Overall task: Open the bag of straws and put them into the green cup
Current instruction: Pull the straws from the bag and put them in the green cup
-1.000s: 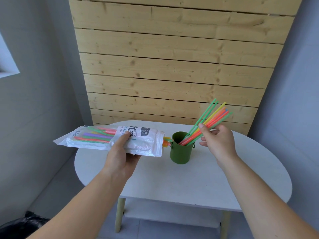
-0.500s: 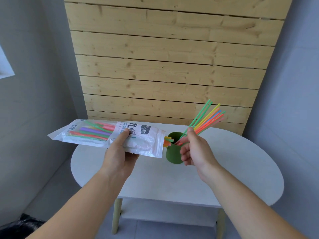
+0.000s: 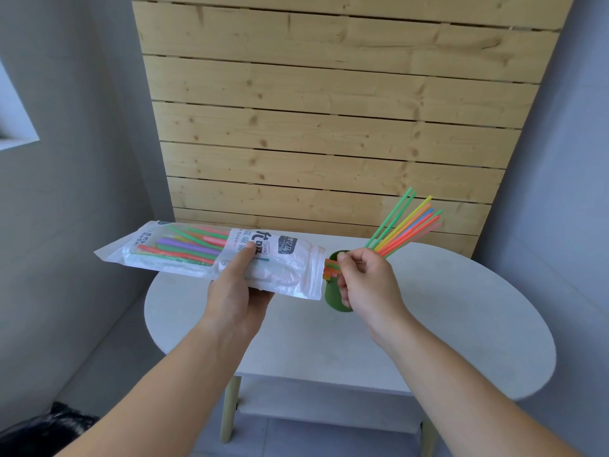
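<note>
Bag point(image 3: 290, 272) open, some straws point(image 3: 405, 225) in the green cup point(image 3: 333, 298) — more inside. Left hand point(image 3: 230, 291) grips the bag; right hand point(image 3: 365, 285) pinches protruding ends point(image 3: 329, 269).

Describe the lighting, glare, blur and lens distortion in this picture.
Head view, all remarks: soft even daylight, no hard shadows on the table; pale glare whitens the plastic bag; the wide lens tilts and bows the wall planks; right hand and straws show little blur.
</note>
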`<state>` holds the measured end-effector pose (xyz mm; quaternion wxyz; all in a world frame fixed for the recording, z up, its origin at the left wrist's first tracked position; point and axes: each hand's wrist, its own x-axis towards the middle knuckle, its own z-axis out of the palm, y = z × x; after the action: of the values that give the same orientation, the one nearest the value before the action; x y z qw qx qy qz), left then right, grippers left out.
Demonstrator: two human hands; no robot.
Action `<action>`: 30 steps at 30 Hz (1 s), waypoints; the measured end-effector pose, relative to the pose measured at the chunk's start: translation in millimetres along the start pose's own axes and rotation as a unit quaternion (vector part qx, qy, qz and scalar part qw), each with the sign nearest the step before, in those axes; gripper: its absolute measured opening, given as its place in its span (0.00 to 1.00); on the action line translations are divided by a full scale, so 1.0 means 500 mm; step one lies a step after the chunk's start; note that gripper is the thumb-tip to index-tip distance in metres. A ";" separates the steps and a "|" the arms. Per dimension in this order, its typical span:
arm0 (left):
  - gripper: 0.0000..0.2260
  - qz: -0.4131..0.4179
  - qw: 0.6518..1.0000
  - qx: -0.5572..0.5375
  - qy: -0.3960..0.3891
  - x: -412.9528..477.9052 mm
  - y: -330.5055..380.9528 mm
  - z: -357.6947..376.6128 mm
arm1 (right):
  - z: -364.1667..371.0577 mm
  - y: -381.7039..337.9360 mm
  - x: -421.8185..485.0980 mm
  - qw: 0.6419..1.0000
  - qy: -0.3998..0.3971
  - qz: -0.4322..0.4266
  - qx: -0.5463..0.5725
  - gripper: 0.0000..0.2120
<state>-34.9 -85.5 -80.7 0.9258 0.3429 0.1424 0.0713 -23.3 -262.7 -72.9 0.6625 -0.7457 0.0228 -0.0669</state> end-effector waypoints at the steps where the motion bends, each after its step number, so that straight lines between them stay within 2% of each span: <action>1: 0.13 0.000 1.000 0.000 0.001 0.001 0.000 0.000 | -0.005 0.000 0.002 1.000 0.001 -0.007 -0.013 0.08; 5: 0.13 -0.007 1.000 -0.004 0.005 0.001 0.000 -0.003 | -0.023 -0.003 0.008 1.000 0.000 -0.013 -0.024 0.10; 9: 0.12 -0.014 1.000 -0.002 0.000 -0.001 -0.005 -0.002 | -0.024 -0.007 0.004 0.999 -0.030 0.026 0.011 0.15; 13: 0.13 -0.012 1.000 -0.001 0.000 -0.002 -0.005 -0.002 | -0.023 -0.006 0.001 0.998 -0.042 0.024 0.035 0.11; 19: 0.11 -0.010 1.000 -0.010 0.006 0.002 0.007 -0.011 | -0.044 -0.004 0.016 0.998 0.017 0.002 0.057 0.09; 22: 0.08 -0.011 1.000 -0.014 0.005 0.002 0.008 -0.012 | -0.045 -0.005 0.015 0.989 0.017 0.054 0.134 0.13; 26: 0.08 -0.013 1.000 -0.022 0.005 0.000 0.001 -0.010 | -0.020 -0.002 0.002 0.960 -0.011 0.136 0.243 0.14; 30: 0.05 -0.013 1.000 -0.021 -0.003 0.002 -0.001 -0.010 | 0.001 0.005 -0.008 0.939 -0.032 0.181 0.290 0.18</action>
<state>-35.6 -82.8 -84.8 0.9342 0.3213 0.1425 0.0611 -26.9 -262.1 -76.0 0.8516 -0.5059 0.1157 0.0742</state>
